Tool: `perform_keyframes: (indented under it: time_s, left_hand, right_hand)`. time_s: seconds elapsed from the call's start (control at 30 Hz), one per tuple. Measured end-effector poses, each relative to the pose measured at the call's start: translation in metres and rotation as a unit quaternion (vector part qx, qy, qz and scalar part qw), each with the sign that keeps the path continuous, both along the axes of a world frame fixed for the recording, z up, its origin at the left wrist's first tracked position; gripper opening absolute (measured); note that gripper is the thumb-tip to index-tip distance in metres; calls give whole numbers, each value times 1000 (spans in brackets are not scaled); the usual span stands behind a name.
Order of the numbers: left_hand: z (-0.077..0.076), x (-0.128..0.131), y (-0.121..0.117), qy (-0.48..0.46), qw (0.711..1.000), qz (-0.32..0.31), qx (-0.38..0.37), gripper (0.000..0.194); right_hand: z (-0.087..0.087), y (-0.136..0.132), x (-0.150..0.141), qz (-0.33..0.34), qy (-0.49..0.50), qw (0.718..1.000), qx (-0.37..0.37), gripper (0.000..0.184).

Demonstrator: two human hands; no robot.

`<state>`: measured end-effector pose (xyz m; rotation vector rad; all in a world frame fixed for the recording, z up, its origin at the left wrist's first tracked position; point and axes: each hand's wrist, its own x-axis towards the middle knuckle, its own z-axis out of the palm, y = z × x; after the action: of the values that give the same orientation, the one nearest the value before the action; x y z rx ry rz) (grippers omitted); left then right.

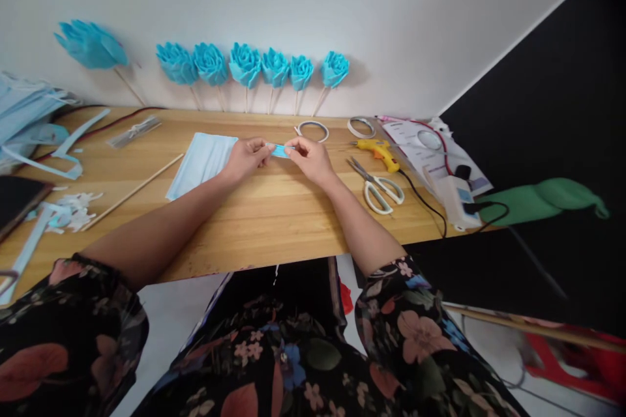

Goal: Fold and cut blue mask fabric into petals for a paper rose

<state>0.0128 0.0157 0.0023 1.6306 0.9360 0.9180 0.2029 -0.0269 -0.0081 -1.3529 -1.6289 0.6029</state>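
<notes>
Between my two hands a small blue strip (280, 151) of mask-like fabric is stretched just over the table. My left hand (248, 158) pinches its left end, and my right hand (312, 158) pinches the right end. Beside my left hand lies a flat light-blue face mask (200, 163), partly covered by that hand. To the right of my right hand are scissors (376, 186) with white handles and a yellow glue gun (379, 152). A roll of tape (313, 131) rests just behind my hands.
Several blue fabric flowers (245, 66) on sticks lean against the wall. A second tape roll (362, 127), papers (430, 150) and a power strip (458, 202) are at the right. A wooden stick (134, 191), white scraps (73, 212) and a mask pile (29, 111) are left.
</notes>
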Motion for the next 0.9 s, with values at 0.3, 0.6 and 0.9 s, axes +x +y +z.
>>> perform_keyframes:
  time_s: [0.3, 0.6, 0.9]
  left_hand:
    - [-4, 3, 1, 18, 1000, 13, -3, 38]
    - [-8, 4, 5, 38, 999, 23, 7, 32]
    - [-6, 3, 4, 36, 999, 24, 12, 33]
  right_hand:
    - [-6, 6, 5, 28, -11, 1000, -8, 23]
    - [-5, 8, 7, 30, -42, 999, -6, 24]
    - [-3, 6, 6, -8, -33, 999, 9, 26]
